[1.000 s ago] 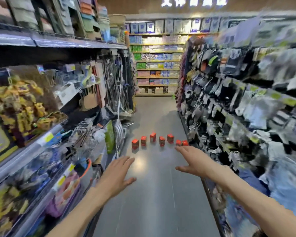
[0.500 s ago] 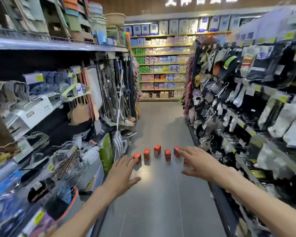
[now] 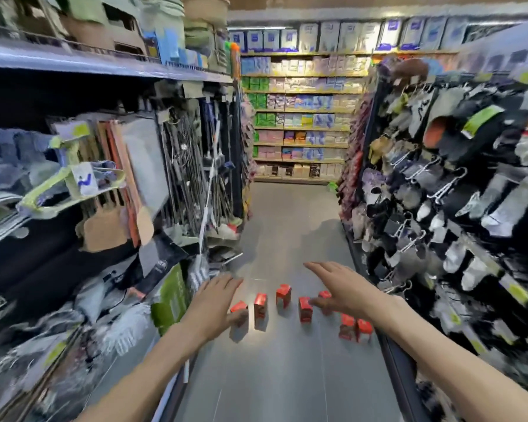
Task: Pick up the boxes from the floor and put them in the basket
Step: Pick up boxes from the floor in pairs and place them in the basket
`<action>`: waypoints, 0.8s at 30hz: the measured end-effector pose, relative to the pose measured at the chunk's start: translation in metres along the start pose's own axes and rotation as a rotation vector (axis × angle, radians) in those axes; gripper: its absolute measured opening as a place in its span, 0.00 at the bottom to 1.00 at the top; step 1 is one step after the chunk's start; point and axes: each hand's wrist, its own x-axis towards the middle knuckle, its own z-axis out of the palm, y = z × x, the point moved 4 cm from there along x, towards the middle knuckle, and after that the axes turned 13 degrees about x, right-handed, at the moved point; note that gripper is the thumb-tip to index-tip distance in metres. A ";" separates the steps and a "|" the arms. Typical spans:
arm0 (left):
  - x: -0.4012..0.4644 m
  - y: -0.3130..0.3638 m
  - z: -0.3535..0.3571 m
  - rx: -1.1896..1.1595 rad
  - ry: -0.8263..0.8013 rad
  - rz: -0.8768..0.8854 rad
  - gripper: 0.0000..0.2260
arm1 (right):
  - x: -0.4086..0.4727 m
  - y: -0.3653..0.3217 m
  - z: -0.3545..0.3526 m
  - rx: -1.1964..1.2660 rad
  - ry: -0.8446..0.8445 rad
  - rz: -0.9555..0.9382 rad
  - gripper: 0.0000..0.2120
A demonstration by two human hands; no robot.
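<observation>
Several small red boxes (image 3: 283, 295) stand in a loose row on the grey aisle floor ahead of me. My left hand (image 3: 213, 303) is stretched forward, palm down and fingers apart, and covers part of the leftmost box (image 3: 239, 307). My right hand (image 3: 342, 287) is also held out with spread fingers, in front of the boxes at the middle right of the row. Two more boxes (image 3: 355, 328) stand close together at the right end, near the rack base. Neither hand holds anything. No basket is in view.
A tall shelf of hangers, boards and mops (image 3: 153, 184) lines the left side. A rack of hanging socks (image 3: 445, 202) lines the right. Shelves of packaged goods (image 3: 302, 117) close the far end of the aisle.
I have moved forward down the aisle, so the boxes are closer and lower in view. Both hands stay stretched out and now overlap the row of boxes.
</observation>
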 end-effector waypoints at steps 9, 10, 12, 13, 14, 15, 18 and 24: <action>0.213 -0.069 0.086 0.026 -0.020 -0.066 0.36 | 0.229 0.147 0.012 0.056 -0.050 -0.084 0.39; 0.235 -0.078 0.095 0.025 -0.026 -0.076 0.35 | 0.254 0.159 0.010 0.061 -0.055 -0.094 0.39; 0.276 -0.096 0.110 0.020 -0.034 -0.109 0.34 | 0.304 0.182 0.008 0.064 -0.061 -0.114 0.39; 0.294 -0.105 0.117 0.011 -0.038 -0.127 0.34 | 0.328 0.191 0.008 0.067 -0.069 -0.131 0.39; 0.311 -0.114 0.124 -0.003 -0.041 -0.144 0.34 | 0.352 0.200 0.010 0.072 -0.079 -0.150 0.39; 0.326 -0.123 0.132 -0.019 -0.047 -0.159 0.34 | 0.375 0.209 0.014 0.076 -0.092 -0.165 0.39; 0.370 -0.152 0.163 -0.059 -0.054 -0.198 0.33 | 0.447 0.235 0.033 0.080 -0.139 -0.177 0.39; 0.468 -0.221 0.286 -0.149 -0.147 -0.227 0.34 | 0.584 0.291 0.115 0.080 -0.212 -0.204 0.40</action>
